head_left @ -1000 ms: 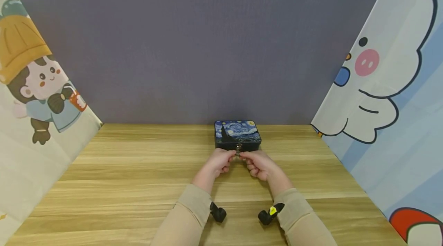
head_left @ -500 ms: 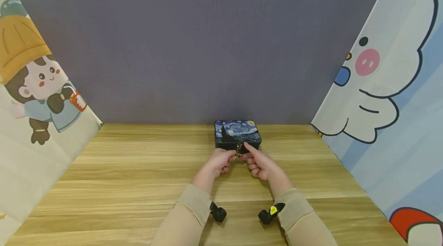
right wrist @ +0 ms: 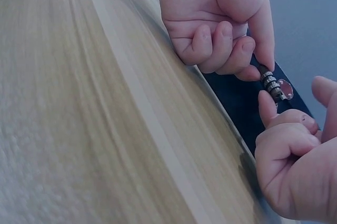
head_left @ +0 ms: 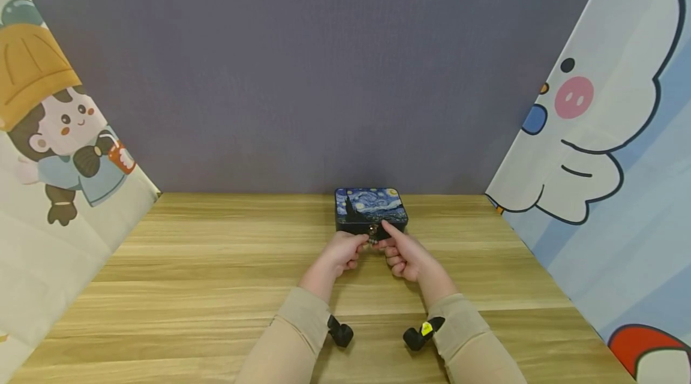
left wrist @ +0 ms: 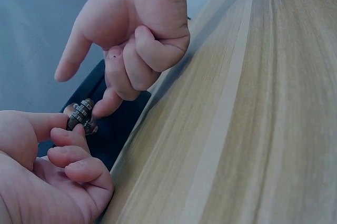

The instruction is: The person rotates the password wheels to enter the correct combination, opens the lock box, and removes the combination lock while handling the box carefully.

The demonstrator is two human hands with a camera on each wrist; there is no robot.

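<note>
A small dark box (head_left: 369, 207) with a swirling blue night-sky picture on its lid stands closed at the back of the table. At its front hangs a small bronze-coloured combination padlock (left wrist: 80, 114) with numbered dials, by a metal clasp (right wrist: 286, 88). My left hand (head_left: 344, 250) pinches one end of the padlock between thumb and forefinger. On the opposite side, my right hand (head_left: 406, 257) has its forefinger extended to the padlock's dials; its thumb is raised away, and its other fingers are curled in. Whether that fingertip presses the dials is hard to tell.
The box stands close to a grey upright panel (head_left: 324, 72) behind the wood-grain table (head_left: 216, 288). Cartoon-printed sheets (head_left: 621, 192) flank both sides. A small black camera mount (head_left: 340, 332) sits on each sleeve.
My right thumb has lifted off the padlock and now points up toward the lid, while the forefinger stays near the dials. The left hand and the box have not moved.
</note>
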